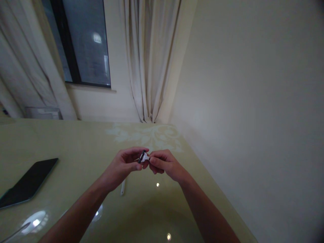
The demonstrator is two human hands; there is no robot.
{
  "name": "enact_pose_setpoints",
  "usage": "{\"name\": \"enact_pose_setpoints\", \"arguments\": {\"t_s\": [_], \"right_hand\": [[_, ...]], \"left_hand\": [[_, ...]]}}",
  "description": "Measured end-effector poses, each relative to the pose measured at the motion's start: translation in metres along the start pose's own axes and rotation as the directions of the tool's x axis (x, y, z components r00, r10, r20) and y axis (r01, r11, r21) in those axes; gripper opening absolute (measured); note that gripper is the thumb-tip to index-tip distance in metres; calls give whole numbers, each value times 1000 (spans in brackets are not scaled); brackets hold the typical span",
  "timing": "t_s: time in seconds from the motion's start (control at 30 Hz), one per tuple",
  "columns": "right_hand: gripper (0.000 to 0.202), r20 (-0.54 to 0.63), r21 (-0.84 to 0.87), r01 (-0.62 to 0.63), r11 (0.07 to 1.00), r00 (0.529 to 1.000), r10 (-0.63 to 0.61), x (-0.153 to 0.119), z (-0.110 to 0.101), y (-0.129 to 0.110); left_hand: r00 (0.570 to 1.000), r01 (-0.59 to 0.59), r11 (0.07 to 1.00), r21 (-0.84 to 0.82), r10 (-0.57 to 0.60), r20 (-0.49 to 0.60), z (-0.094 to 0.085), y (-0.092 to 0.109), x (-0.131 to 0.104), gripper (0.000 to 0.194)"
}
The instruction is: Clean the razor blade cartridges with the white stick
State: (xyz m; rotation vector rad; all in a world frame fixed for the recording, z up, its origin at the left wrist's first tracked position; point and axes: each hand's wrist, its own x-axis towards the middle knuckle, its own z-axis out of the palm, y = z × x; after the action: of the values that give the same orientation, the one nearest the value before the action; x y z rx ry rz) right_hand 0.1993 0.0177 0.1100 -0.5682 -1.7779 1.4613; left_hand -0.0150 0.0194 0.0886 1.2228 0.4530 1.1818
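Over the table, my left hand [126, 160] and my right hand [164, 163] meet around a small silver-and-black piece [144, 157]. It has a dark bar along one side and a shiny metal body, much like a razor head, though it is too small to be sure. The thumb and fingers of my left hand grip the dark bar at its ends. My right thumb and fingertips pinch the narrow end of the metal part. Below my left hand lies a thin white stick [123, 187] with a hole near its tip; its upper end is hidden by the hand.
A black flat tablet-like slab [30, 182] rests on the glossy greenish table [83, 141] at the left. A wall [253, 101] runs along the table's right edge. Curtains [152, 60] and a dark window [86, 44] stand behind it.
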Motion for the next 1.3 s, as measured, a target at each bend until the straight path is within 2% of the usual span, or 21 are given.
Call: {"name": "enact_pose_setpoints", "arguments": {"t_s": [0.63, 1.1, 1.3], "right_hand": [[43, -39, -55, 4, 998, 999, -6, -1, 3, -5], [47, -38, -112, 1, 994, 999, -5, -3, 2, -10], [46, -33, -120, 41, 992, 998, -45, -4, 3, -12]], "left_hand": [[993, 33, 999, 16, -31, -116, 4, 6, -3, 50], [996, 11, 1000, 14, -9, -85, 4, 8, -4, 49], [998, -4, 1000, -9, 4, -67, 6, 10, -2, 48]]}}
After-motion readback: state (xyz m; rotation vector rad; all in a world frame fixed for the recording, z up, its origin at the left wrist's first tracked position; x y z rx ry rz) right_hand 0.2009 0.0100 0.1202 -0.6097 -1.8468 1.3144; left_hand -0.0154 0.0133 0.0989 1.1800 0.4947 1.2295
